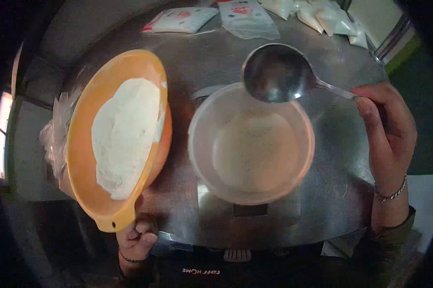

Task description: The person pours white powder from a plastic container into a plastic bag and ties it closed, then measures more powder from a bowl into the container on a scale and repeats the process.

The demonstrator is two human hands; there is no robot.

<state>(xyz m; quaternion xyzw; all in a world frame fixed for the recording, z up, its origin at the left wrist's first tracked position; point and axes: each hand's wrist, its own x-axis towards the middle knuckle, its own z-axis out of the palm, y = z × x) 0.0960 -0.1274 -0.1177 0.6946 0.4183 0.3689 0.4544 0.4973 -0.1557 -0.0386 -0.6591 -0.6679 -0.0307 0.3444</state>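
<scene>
My right hand [387, 127] is closed round the end of the handle of a metal ladle [276, 74]. The ladle's bowl is over the far right rim of a translucent plastic tub [197, 168], and no contents can be made out in it. A thin pale layer covers the tub's bottom. At the left, an orange plastic bowl [79, 153] is tilted towards the tub, with white powder [125, 134] heaped inside. My left hand [138, 237] grips the bowl from below near its tabbed end; part of the hand is hidden behind it.
Under the tub sits what looks like a scale with a dark display [250, 210]. Printed packets [182, 20] and knotted bags of white powder [329, 17] lie along the far edge of the metal table [339, 192]. Clear plastic bags [60, 134] are at the left.
</scene>
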